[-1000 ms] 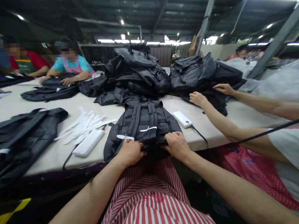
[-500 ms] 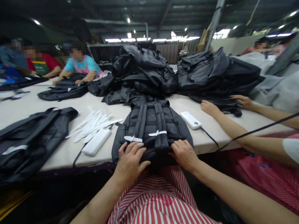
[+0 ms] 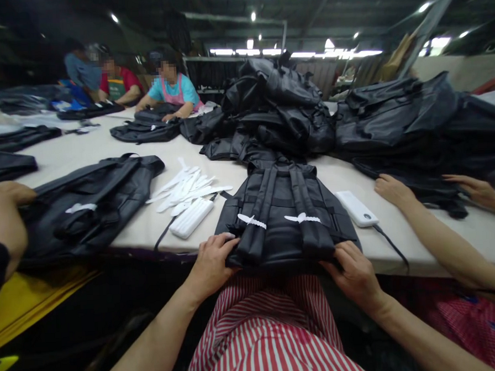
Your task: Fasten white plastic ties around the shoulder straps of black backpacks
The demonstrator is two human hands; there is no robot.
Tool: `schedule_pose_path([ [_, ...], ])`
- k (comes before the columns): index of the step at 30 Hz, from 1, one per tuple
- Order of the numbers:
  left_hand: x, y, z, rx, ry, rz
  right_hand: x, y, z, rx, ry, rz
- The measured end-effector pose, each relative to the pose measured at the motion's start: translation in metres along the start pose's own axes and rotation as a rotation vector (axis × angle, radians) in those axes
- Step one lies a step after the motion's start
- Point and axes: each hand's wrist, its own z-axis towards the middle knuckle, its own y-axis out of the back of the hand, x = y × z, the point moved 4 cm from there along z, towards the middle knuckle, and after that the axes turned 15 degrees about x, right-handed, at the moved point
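Observation:
A black backpack [image 3: 281, 244] lies on the table in front of me with its two shoulder straps facing up. Around each strap goes a white tie, the left tie [image 3: 252, 221] and the right tie [image 3: 302, 218]. My left hand [image 3: 212, 263] grips the near left corner of the backpack, fingers on top and thumb toward the underside. At the near right corner, my right hand [image 3: 357, 274] is closed on the edge in the same way. The striped apron [image 3: 272, 339] shows just below the bag.
White ties [image 3: 185, 187] lie heaped beside a white power bank [image 3: 191, 217]; another power bank [image 3: 356, 208] is on the right. A pile of black backpacks [image 3: 276, 106] stands behind. Co-workers' hands reach in at left [image 3: 3, 209] and right [image 3: 395, 191], each near a black bag.
My view has swung left, so the scene sits farther right. My left hand has gone from over the left strap to the backpack's corner. A co-worker's hand has appeared at left.

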Motion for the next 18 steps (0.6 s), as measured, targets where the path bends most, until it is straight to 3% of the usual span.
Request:
schedule_pose_path([
  [3, 0.003, 0.004, 0.014, 0.013, 0.085, 0.069, 0.001, 0.007, 0.005, -0.086, -0.054, 0.069],
  [8, 0.017, -0.005, 0.017, -0.128, 0.187, 0.045, -0.001, 0.011, 0.012, -0.136, -0.145, 0.102],
  [11, 0.015, 0.001, 0.015, -0.129, 0.050, -0.043, -0.004, 0.009, 0.012, -0.130, -0.174, 0.095],
  [14, 0.010, 0.012, 0.022, 0.029, -0.115, -0.122, -0.007, 0.009, 0.014, -0.110, -0.189, 0.101],
  [18, 0.012, 0.021, 0.043, 0.138, -0.182, -0.142, -0.008, 0.010, 0.017, -0.032, -0.168, 0.102],
])
